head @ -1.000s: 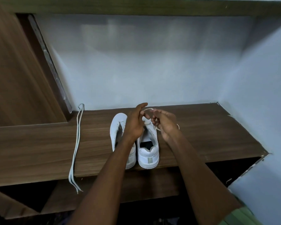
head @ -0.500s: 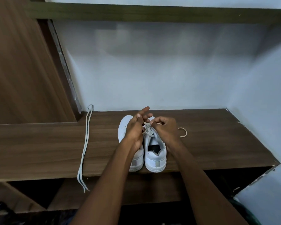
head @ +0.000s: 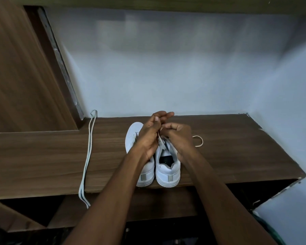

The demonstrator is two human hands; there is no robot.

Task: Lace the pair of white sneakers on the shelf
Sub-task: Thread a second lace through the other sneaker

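While both hands are kept at the right sneaker, a lace is pinched over its eyelets.

On the wooden shelf point(head: 219, 156) the left sneaker point(head: 133, 137) and right sneaker point(head: 168, 167) are set side by side, heels toward the front edge. A spare lace point(head: 87, 156) is draped over that edge, well apart. The threaded lace point(head: 199, 141) is gripped by the left hand point(head: 148, 137) and right hand point(head: 179, 137).
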